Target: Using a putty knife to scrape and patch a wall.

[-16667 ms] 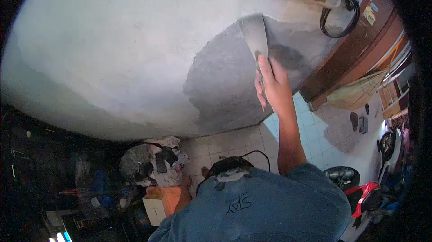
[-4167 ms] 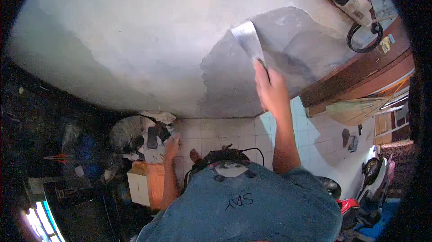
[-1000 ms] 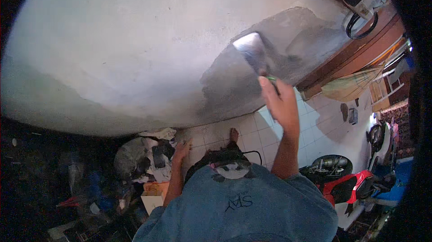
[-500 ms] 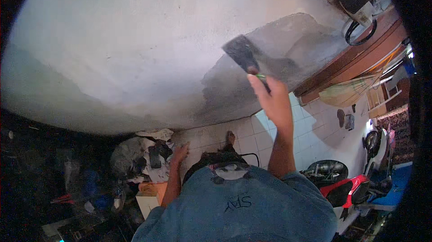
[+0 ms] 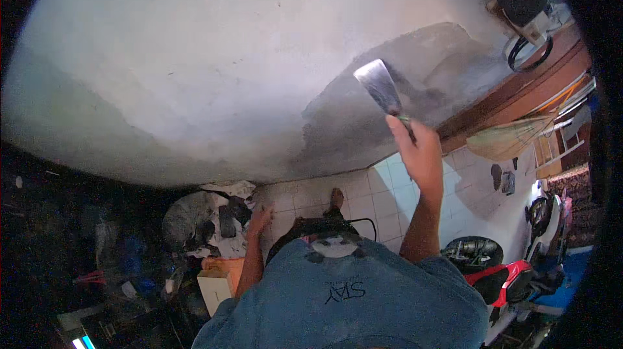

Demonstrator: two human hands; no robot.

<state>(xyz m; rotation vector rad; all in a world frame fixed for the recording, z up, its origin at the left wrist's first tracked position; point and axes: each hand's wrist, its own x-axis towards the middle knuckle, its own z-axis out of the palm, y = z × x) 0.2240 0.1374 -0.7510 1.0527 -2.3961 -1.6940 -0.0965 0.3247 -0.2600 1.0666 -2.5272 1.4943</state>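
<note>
My right hand [image 5: 420, 153] is raised and closed on the handle of a wide metal putty knife [image 5: 381, 87]. Its blade lies against the wall [image 5: 195, 76], over a darker grey patch of wet filler [image 5: 370, 122] amid pale dry plaster. My left hand [image 5: 261, 218] hangs low by my side with the fingers spread, holding nothing, above the tiled floor [image 5: 383, 199]. My bare foot [image 5: 335, 198] shows below, near the wall's base.
A heap of grey bags and rubble [image 5: 201, 225] lies at the lower left beside a small carton [image 5: 214, 287]. A black box with a coiled cable [image 5: 525, 5] hangs top right by a wooden door frame [image 5: 519, 89]. A red motorbike [image 5: 500, 271] stands at the right.
My right hand has carried the putty knife to the right and slightly up across the grey patch, with the blade now turned bright face out. My left hand stays low.
</note>
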